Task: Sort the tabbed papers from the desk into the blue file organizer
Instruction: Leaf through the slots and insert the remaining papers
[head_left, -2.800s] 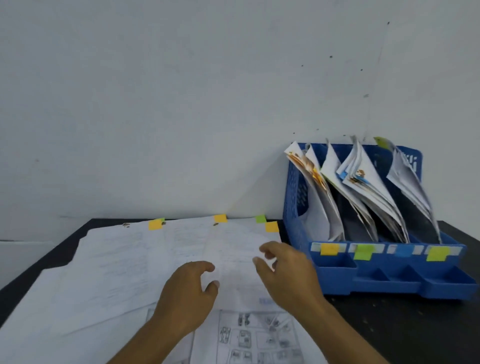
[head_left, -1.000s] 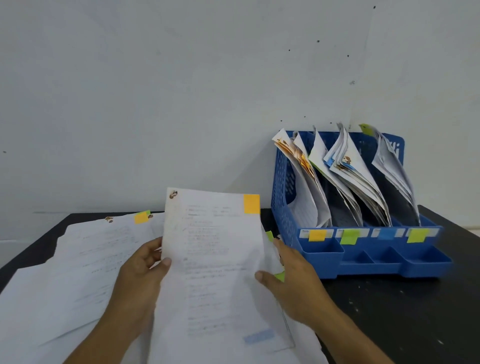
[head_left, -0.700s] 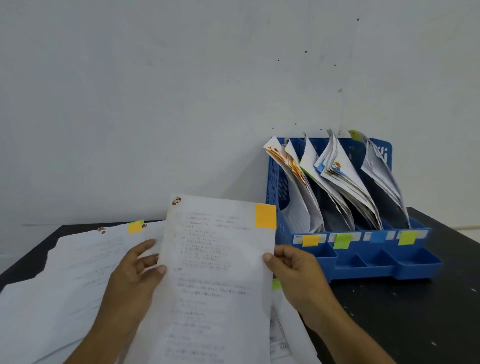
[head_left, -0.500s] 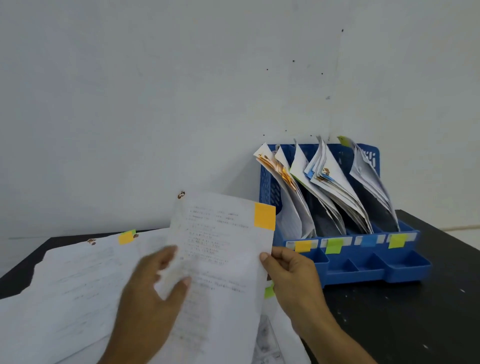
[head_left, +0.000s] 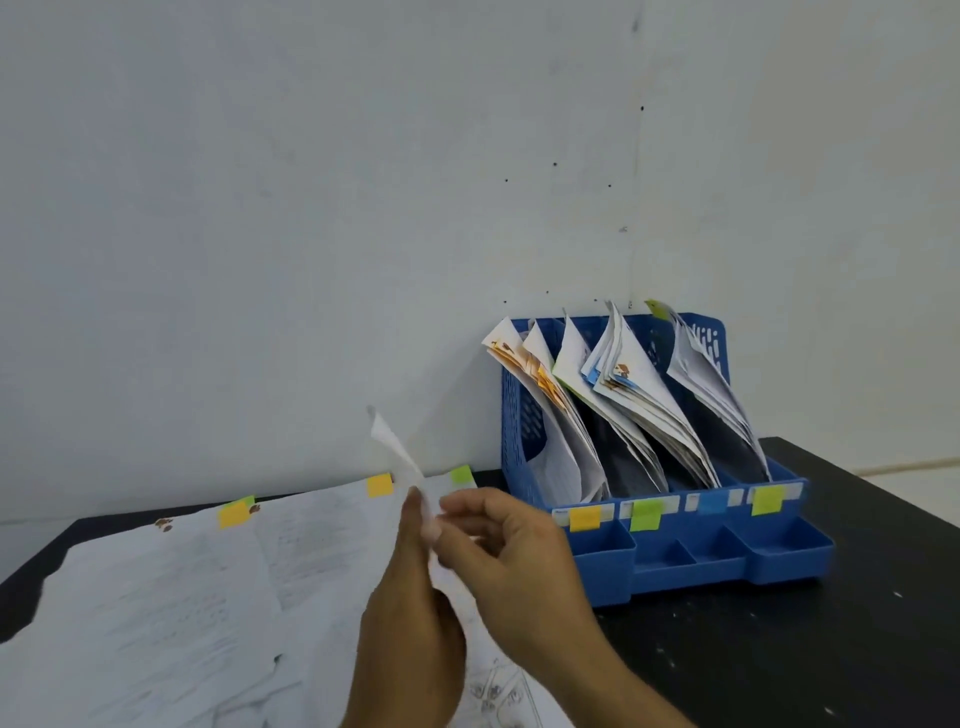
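- Pale wall (head_left: 311, 208) behind a black desk (head_left: 831, 649); the organizer (head_left: 691, 561) stands at the back of the desk against the wall, its four slots already stuffed with papers.
- Half a second ago the sheet (head_left: 400, 457) faced the person flat, its orange tab showing; now it is turned edge-on just left of the organizer, and that tab is out of sight.
- Left hand (head_left: 410, 613) has slid in from the sheet's left edge; its fingers lie straight along the sheet, pressing it.
- Right hand (head_left: 514, 551) pinches the sheet's edge between thumb and curled fingers.
- My guess: the sheet is being readied for the slot marked by the orange label (head_left: 585, 518), the organizer's leftmost.
- More tabbed papers (head_left: 182, 597) remain spread left of the organizer, so sorting is unfinished.
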